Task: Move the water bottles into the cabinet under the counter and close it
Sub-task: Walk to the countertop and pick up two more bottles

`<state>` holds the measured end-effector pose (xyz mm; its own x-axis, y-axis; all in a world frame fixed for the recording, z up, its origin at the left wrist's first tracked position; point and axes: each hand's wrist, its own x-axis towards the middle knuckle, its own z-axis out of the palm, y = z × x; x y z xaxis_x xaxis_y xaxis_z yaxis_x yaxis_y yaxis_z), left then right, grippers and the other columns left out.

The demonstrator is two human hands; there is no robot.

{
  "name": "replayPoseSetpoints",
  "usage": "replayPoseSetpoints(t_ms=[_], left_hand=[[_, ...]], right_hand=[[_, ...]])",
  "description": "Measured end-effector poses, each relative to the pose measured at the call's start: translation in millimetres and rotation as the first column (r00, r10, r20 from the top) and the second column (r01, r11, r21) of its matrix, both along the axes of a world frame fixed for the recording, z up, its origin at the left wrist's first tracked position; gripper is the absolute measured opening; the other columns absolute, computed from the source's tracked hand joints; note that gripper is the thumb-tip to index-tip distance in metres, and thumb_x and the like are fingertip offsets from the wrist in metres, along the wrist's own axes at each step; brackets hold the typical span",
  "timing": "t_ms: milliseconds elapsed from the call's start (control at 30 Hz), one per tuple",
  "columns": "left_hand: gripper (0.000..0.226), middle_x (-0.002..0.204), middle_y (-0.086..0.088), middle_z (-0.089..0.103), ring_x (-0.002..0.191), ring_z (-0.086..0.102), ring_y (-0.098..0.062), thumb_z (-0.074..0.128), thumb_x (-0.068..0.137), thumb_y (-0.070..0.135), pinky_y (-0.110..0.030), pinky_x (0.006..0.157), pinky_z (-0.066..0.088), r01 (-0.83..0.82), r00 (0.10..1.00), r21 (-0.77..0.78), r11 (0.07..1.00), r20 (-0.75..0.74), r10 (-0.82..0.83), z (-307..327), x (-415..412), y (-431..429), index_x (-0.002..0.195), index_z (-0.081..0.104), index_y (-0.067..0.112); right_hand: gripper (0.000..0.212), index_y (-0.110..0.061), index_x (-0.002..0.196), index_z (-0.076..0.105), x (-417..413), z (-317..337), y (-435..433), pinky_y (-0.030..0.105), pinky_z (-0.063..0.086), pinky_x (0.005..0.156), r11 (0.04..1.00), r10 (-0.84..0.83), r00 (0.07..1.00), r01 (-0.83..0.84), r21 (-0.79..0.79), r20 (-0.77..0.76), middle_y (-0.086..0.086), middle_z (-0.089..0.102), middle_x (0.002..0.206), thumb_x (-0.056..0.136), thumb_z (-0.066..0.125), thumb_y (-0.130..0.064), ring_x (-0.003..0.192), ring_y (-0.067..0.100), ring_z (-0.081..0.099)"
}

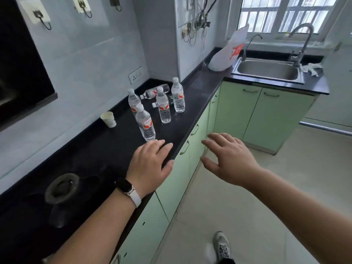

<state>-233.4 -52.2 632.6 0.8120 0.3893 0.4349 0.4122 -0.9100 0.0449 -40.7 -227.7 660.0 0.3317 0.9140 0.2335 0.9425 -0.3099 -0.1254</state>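
Observation:
Several clear water bottles with red-and-white labels are on the black counter [106, 149]. The nearest bottle [145, 122] stands upright just beyond my left hand [150, 164], which rests flat on the counter's front edge, fingers apart, holding nothing. Behind it stand other upright bottles [164, 107] [178, 95] [133, 101], and one bottle [154, 91] lies on its side near the wall. My right hand [228, 159] hovers open in front of the pale green cabinet doors [182, 172] under the counter. All the doors are shut.
A paper cup [109, 119] stands left of the bottles. A round drain-like hole [62, 187] sits in the counter near me. At the far right are a steel sink [267, 70] with taps, a white plastic bag [227, 54] and crumpled paper [312, 68]. My shoe [222, 246] is on the tiled floor.

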Motion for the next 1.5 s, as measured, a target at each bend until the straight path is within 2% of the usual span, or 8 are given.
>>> replayPoseSetpoints(t_ms=[500, 600, 700, 933, 1233, 1367, 1433, 1500], left_hand=[[0.048, 0.119, -0.008, 0.068, 0.112, 0.062, -0.027, 0.048, 0.087, 0.043, -0.043, 0.085, 0.053, -0.349, 0.927, 0.022, 0.937, -0.138, 0.349, 10, 118, 43, 0.121, 0.07, 0.016], [0.04, 0.115, -0.007, 0.068, 0.108, 0.064, -0.028, 0.06, 0.086, 0.038, -0.042, 0.082, 0.054, -0.422, 0.898, 0.028, 0.906, -0.126, 0.422, 6, 121, 57, 0.117, 0.071, 0.015], [0.036, 0.112, -0.007, 0.069, 0.104, 0.066, -0.03, 0.076, 0.081, 0.029, -0.042, 0.078, 0.055, -0.506, 0.859, -0.028, 0.862, -0.109, 0.501, -8, 120, 73, 0.113, 0.072, 0.013], [0.049, 0.125, -0.011, 0.065, 0.116, 0.06, -0.033, 0.072, 0.087, 0.034, -0.045, 0.087, 0.053, -0.674, 0.729, -0.288, 0.681, -0.107, 0.676, -56, 120, 122, 0.126, 0.064, 0.007], [0.068, 0.137, -0.007, 0.057, 0.127, 0.053, -0.026, 0.075, 0.085, 0.037, -0.042, 0.101, 0.048, -0.591, 0.582, -0.683, 0.429, 0.006, 0.813, -100, 139, 185, 0.142, 0.048, 0.011], [0.07, 0.133, 0.001, 0.057, 0.125, 0.053, -0.017, 0.079, 0.079, 0.034, -0.041, 0.103, 0.048, -0.496, 0.556, -0.769, 0.403, 0.076, 0.828, -119, 146, 201, 0.139, 0.048, 0.017], [0.071, 0.132, 0.003, 0.055, 0.123, 0.053, -0.013, 0.081, 0.078, 0.032, -0.031, 0.103, 0.047, -0.449, 0.539, -0.797, 0.404, 0.119, 0.834, -125, 151, 206, 0.139, 0.048, 0.018], [0.073, 0.132, 0.005, 0.053, 0.119, 0.052, -0.005, 0.083, 0.077, 0.031, -0.012, 0.097, 0.04, -0.418, 0.502, -0.821, 0.389, 0.148, 0.852, -125, 158, 210, 0.139, 0.048, 0.017]], right_hand=[[0.062, -0.025, 0.135, 0.054, 173, 6, 106, 0.042, 0.041, 0.101, 0.964, 0.266, 0.962, -0.267, -0.012, -0.065, -0.003, 0.053, 0.139, 0.09, 0.03, -0.062, 0.129, 0.024, 0.047], [0.057, -0.026, 0.134, 0.054, 184, 2, 129, 0.041, 0.041, 0.1, 0.946, 0.324, 0.944, -0.324, 0.01, -0.063, -0.004, 0.053, 0.137, 0.091, 0.038, -0.061, 0.128, 0.023, 0.047], [0.055, -0.024, 0.133, 0.055, 194, -6, 155, 0.041, 0.042, 0.1, 0.935, 0.354, 0.932, -0.354, 0.01, -0.074, -0.003, 0.054, 0.136, 0.09, 0.047, -0.057, 0.127, 0.025, 0.048], [0.059, -0.026, 0.142, 0.044, 204, -32, 222, 0.039, 0.035, 0.106, 0.929, 0.351, 0.92, -0.365, -0.054, -0.171, -0.007, 0.046, 0.143, 0.091, 0.048, -0.057, 0.133, 0.02, 0.039], [0.073, -0.028, 0.147, 0.032, 215, -65, 323, 0.038, 0.041, 0.105, 0.962, 0.133, 0.852, -0.234, -0.142, -0.507, -0.008, 0.045, 0.145, 0.086, 0.059, -0.057, 0.132, 0.016, 0.042], [0.075, -0.027, 0.145, 0.035, 216, -83, 360, 0.03, 0.04, 0.1, 0.967, 0.079, 0.787, -0.21, -0.145, -0.612, -0.006, 0.049, 0.141, 0.083, 0.068, -0.052, 0.127, 0.013, 0.047], [0.075, -0.025, 0.144, 0.036, 216, -91, 376, 0.028, 0.039, 0.098, 0.966, 0.092, 0.764, -0.224, -0.129, -0.638, -0.005, 0.049, 0.141, 0.082, 0.072, -0.048, 0.127, 0.013, 0.048], [0.077, -0.024, 0.144, 0.036, 219, -99, 391, 0.029, 0.04, 0.097, 0.963, 0.105, 0.748, -0.241, -0.121, -0.656, -0.004, 0.049, 0.141, 0.08, 0.074, -0.045, 0.125, 0.014, 0.048]])
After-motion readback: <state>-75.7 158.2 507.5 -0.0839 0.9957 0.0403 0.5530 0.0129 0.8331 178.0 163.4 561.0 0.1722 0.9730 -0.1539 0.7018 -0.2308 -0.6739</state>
